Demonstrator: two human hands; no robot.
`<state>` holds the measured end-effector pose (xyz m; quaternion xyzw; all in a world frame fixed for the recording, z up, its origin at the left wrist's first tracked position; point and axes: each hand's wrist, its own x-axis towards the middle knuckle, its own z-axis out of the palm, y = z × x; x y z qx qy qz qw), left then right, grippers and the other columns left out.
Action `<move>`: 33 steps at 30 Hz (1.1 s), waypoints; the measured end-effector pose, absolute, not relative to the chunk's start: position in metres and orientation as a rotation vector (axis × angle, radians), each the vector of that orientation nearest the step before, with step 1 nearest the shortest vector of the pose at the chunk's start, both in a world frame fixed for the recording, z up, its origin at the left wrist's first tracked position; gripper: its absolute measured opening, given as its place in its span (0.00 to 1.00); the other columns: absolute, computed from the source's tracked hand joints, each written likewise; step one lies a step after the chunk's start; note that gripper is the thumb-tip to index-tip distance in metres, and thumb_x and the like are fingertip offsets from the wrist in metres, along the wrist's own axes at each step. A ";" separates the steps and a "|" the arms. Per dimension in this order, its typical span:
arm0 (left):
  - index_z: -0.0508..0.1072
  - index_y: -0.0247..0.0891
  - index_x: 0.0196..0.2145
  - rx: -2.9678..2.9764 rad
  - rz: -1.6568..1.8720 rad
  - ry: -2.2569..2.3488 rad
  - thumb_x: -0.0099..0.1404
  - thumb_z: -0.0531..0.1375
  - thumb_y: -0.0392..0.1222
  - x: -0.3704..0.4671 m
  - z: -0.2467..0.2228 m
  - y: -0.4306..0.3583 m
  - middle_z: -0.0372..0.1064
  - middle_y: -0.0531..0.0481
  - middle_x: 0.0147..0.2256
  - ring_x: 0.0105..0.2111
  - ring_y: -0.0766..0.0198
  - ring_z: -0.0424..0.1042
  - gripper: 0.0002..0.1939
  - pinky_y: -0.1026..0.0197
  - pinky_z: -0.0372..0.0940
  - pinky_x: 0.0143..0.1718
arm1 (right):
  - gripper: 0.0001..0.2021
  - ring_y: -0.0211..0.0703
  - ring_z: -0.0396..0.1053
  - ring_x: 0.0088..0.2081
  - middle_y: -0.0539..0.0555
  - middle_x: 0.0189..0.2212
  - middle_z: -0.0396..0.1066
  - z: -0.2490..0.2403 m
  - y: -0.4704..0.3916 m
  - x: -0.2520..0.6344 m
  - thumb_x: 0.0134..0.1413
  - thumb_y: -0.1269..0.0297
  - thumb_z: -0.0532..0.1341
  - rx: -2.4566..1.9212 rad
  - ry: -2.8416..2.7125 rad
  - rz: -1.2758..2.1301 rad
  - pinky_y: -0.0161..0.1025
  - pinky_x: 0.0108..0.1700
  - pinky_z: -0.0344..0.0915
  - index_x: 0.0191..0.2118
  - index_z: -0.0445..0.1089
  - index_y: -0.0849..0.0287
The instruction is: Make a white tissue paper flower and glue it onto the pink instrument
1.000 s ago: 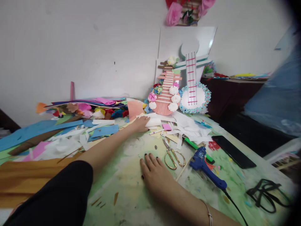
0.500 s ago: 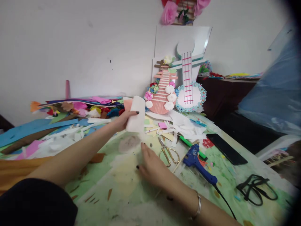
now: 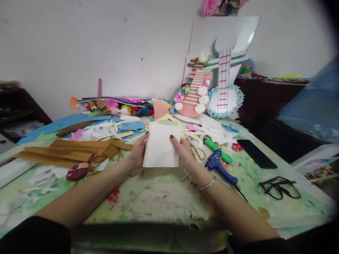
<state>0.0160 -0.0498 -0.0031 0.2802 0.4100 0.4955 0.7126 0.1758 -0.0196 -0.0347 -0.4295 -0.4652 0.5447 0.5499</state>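
Both my hands hold a white sheet of paper [image 3: 162,146] upright above the middle of the table. My left hand [image 3: 138,151] grips its left edge, the thumb at the side. On the right edge is my right hand [image 3: 183,151], thumb pressed on the paper's face and fingers out of sight behind it. Partly behind the right hand lie gold-handled scissors [image 3: 199,153]. A blue glue gun [image 3: 221,168] and a green-handled tool [image 3: 218,151] rest to the right of that hand.
A black phone [image 3: 256,153] and dark-framed glasses [image 3: 280,187] lie at the right. Brown paper [image 3: 71,152] and a maroon object [image 3: 77,171] are at the left. Decorated paper instruments, one pink [image 3: 192,102] and one white with blue trim [image 3: 225,100], lean at the back.
The paper has come down and nearer, its face now towards me. My right hand, empty before, has risen and taken the right edge. The camera view has shifted left.
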 end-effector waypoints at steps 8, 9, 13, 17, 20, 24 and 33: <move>0.66 0.35 0.55 0.478 1.249 0.819 0.61 0.61 0.40 -0.002 -0.023 -0.034 0.80 0.45 0.35 0.36 0.54 0.79 0.24 0.51 0.71 0.49 | 0.24 0.37 0.55 0.21 0.47 0.14 0.56 -0.033 0.014 0.174 0.54 0.43 0.55 -1.250 -1.240 0.751 0.35 0.22 0.49 0.19 0.60 0.58; 0.67 0.36 0.54 0.471 1.265 0.823 0.60 0.62 0.41 -0.006 -0.026 -0.032 0.80 0.46 0.35 0.36 0.54 0.79 0.24 0.52 0.72 0.48 | 0.24 0.36 0.54 0.21 0.46 0.13 0.55 -0.034 0.016 0.173 0.56 0.44 0.54 -1.277 -1.265 0.700 0.35 0.23 0.47 0.18 0.59 0.58; 0.68 0.37 0.52 0.520 1.280 0.882 0.59 0.63 0.49 -0.012 -0.029 -0.028 0.79 0.43 0.39 0.41 0.51 0.78 0.25 0.49 0.73 0.47 | 0.23 0.36 0.51 0.21 0.46 0.14 0.53 -0.038 0.019 0.172 0.60 0.52 0.52 -1.378 -1.367 0.496 0.36 0.25 0.45 0.16 0.53 0.56; 0.70 0.35 0.49 0.599 1.274 0.951 0.58 0.63 0.51 -0.003 -0.021 -0.033 0.78 0.39 0.40 0.42 0.48 0.77 0.24 0.48 0.74 0.44 | 0.21 0.39 0.56 0.24 0.49 0.18 0.62 -0.039 0.018 0.174 0.62 0.57 0.51 -1.464 -1.471 0.314 0.37 0.29 0.49 0.18 0.57 0.57; 0.70 0.35 0.48 0.609 1.339 0.975 0.58 0.64 0.46 0.006 -0.011 -0.044 0.78 0.41 0.39 0.39 0.51 0.78 0.21 0.50 0.75 0.44 | 0.20 0.41 0.59 0.25 0.51 0.20 0.67 -0.037 0.017 0.174 0.64 0.58 0.50 -1.514 -1.535 0.222 0.37 0.32 0.51 0.21 0.62 0.57; 0.71 0.35 0.47 0.612 1.416 0.957 0.59 0.64 0.45 0.012 -0.001 -0.058 0.78 0.42 0.39 0.37 0.53 0.79 0.19 0.51 0.75 0.44 | 0.20 0.42 0.61 0.26 0.53 0.22 0.70 -0.034 0.015 0.171 0.66 0.58 0.49 -1.537 -1.576 0.145 0.37 0.33 0.51 0.24 0.67 0.58; 0.68 0.37 0.46 0.796 1.471 0.931 0.56 0.65 0.58 0.011 0.003 -0.062 0.77 0.41 0.42 0.46 0.49 0.75 0.27 0.52 0.74 0.45 | 0.20 0.40 0.60 0.24 0.50 0.20 0.67 -0.026 0.009 0.168 0.66 0.59 0.50 -1.480 -1.548 0.067 0.36 0.31 0.50 0.23 0.64 0.57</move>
